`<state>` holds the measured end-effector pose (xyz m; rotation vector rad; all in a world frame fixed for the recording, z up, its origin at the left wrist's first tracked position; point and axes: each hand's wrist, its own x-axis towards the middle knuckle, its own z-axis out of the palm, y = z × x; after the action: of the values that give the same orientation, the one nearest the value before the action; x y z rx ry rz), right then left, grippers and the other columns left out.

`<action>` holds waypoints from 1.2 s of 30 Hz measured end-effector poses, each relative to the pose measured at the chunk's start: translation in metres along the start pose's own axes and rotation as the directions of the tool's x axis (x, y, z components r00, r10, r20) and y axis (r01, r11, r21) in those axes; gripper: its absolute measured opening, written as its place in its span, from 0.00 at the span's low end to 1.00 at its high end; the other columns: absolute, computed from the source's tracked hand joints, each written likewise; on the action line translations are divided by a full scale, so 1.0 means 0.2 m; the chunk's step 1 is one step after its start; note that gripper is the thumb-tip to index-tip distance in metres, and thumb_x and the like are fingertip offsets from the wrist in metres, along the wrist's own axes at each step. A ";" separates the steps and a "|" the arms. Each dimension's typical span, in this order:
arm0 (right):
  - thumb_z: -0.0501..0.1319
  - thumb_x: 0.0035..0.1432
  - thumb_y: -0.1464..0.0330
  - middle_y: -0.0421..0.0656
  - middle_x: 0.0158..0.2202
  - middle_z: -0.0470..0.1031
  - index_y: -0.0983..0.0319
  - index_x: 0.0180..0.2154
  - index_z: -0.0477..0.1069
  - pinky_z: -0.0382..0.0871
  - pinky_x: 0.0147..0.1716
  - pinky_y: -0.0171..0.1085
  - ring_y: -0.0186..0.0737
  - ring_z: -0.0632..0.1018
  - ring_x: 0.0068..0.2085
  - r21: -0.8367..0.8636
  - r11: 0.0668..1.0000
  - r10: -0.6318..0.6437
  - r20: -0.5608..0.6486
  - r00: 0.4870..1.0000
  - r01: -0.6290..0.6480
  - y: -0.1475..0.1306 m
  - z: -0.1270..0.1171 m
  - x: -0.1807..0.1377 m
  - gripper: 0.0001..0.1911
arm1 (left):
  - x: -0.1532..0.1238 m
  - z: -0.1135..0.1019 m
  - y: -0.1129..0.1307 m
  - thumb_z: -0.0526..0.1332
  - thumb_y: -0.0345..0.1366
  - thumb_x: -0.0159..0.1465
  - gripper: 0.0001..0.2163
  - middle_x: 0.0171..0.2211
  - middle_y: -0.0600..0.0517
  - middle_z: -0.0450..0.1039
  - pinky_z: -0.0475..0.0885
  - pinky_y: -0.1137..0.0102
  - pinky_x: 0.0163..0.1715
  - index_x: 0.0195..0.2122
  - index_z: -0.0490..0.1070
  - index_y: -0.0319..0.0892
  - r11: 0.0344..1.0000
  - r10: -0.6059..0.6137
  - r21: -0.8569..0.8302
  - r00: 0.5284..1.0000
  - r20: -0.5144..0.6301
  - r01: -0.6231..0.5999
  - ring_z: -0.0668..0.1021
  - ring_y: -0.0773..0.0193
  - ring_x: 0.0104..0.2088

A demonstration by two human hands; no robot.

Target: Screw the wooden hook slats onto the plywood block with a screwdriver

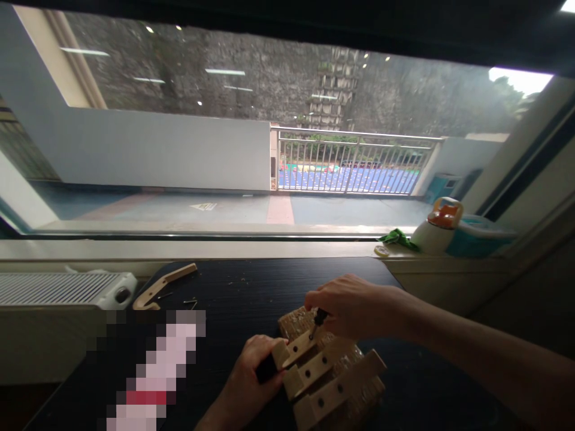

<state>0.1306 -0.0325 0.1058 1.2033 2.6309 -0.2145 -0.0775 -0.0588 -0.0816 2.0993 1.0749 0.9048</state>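
A wooden assembly (330, 374) of light slats with drilled holes, fixed on a chipboard block, lies on the dark table (251, 287) near the front edge. My left hand (251, 377) is closed round its left end, where a black part shows. My right hand (348, 305) is closed on a small screwdriver (318, 320) with a dark handle. The tip points down at a hole in the nearest slat.
A curved wooden piece (164, 284) and a couple of loose screws (191, 302) lie at the table's far left. A white radiator (67, 290) stands left of the table. On the window sill sit a white and teal bottle (449, 233) and a green cloth (398, 238).
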 end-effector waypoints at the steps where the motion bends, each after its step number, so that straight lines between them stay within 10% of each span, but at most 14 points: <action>1: 0.56 0.47 0.72 0.44 0.37 0.76 0.59 0.42 0.71 0.60 0.30 0.36 0.43 0.75 0.37 0.001 1.000 -0.013 0.000 1.000 0.013 0.00 -0.01 -0.01 0.17 | 0.00 0.00 0.00 0.63 0.35 0.56 0.14 0.39 0.49 0.74 0.69 0.64 0.46 0.45 0.70 0.44 1.000 -0.001 0.003 1.000 -0.001 0.001 0.73 0.58 0.43; 36: 0.54 0.52 0.69 0.43 0.30 0.76 0.61 0.33 0.75 0.57 0.29 0.33 0.36 0.73 0.31 0.045 0.994 -0.096 -0.057 0.994 0.099 0.08 0.00 0.02 0.11 | 0.00 0.00 0.01 0.64 0.36 0.55 0.15 0.39 0.48 0.76 0.71 0.62 0.44 0.44 0.72 0.45 1.000 0.007 0.021 1.000 -0.028 -0.006 0.75 0.56 0.42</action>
<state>0.1402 -0.0197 0.1046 1.1117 2.7497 -0.2670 -0.0769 -0.0599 -0.0792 2.1142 1.0966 0.9320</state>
